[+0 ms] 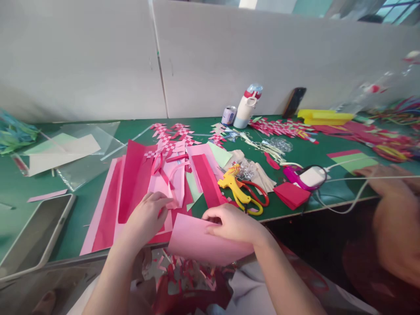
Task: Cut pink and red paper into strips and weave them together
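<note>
Two hands work: the left hand presses flat on the paper pile, the right hand pinches a pink sheet overhanging the tabletop; it may crease.

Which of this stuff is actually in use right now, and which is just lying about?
In hand: pink sheet, gripped by right hand; pink and red paper pile under left hand.
Lying about: glue gun, scissors, bottle, tray.

right hand gripping pink sheet, green table
</note>
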A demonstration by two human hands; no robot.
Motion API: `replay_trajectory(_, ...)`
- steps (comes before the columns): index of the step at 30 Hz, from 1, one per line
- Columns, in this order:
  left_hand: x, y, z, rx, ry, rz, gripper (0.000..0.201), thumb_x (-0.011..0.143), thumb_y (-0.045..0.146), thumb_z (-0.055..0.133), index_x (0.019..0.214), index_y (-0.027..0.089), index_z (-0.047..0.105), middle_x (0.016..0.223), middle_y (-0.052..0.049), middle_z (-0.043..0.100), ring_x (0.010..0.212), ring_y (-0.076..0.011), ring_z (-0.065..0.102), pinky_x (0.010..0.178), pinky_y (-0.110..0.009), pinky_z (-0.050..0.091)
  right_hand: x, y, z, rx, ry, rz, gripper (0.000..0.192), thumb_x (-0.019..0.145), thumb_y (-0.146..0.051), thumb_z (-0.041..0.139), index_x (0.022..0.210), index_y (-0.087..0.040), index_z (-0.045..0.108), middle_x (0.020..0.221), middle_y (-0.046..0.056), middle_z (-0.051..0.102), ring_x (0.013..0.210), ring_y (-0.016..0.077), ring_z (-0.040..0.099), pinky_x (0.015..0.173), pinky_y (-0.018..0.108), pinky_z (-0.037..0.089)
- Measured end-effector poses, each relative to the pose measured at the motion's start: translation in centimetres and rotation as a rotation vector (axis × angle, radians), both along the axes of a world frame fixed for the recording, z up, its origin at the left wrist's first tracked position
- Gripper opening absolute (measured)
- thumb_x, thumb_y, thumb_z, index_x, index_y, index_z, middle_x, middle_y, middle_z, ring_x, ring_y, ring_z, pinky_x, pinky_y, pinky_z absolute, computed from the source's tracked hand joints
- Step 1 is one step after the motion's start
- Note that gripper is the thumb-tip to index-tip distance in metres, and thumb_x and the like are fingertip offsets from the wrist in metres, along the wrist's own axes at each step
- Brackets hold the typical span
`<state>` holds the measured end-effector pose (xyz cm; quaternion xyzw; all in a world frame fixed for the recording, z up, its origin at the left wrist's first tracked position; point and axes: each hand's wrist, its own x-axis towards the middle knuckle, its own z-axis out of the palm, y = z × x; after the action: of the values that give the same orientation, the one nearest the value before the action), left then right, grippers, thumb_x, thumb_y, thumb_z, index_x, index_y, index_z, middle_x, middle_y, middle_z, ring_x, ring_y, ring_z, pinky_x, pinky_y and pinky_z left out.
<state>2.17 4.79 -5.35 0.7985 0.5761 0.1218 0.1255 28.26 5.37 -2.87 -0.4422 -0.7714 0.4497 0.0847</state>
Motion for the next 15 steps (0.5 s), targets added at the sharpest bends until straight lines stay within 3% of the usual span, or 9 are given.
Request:
replay_trajectory(7,0.2,-0.1,0.3,0.003,-0.054,0.009,0.036,0.084,0.016,0.038,0.099,0.021,0.071,0.099,-0.008,0.068,0.094,-0.0237,0.06,0.083,-0.038,0.05,0.2,0.1,0.3,-0.042,0.039,-0.026,0.018,0.073,-0.028,0.065,0.09,-0.023,0.071,0.085,-0.002,0.073,0.078,0.0157,0.066,0.067,0.023,0.044)
replay_trajectory(11,0.7,-0.5,1.3,-0.038,-0.24,0.112,0.033,0.083,0.023,0.04,0.1,0.021,0.068,0.1,-0.007,0.07,0.092,-0.0215,0.064,0.076,-0.032,0.052,0.1,0.4,0.3,-0.068,0.117,-0.101,0.018,0.073,-0.028,0.066,0.089,-0.021,0.068,0.085,0.0,0.072,0.08,0.0158,0.066,0.07,0.023,0.046)
replay_trajectory(15,1.4,-0.9,2.2,-0.171,-0.486,0.179,0.037,0.088,0.041,0.042,0.111,0.023,0.065,0.098,-0.006,0.072,0.09,-0.0207,0.066,0.075,-0.028,0.052,-0.1,0.7,0.2,-0.101,0.182,-0.166,0.019,0.075,-0.028,0.066,0.091,-0.02,0.064,0.084,0.001,0.072,0.08,0.0162,0.066,0.068,0.023,0.045)
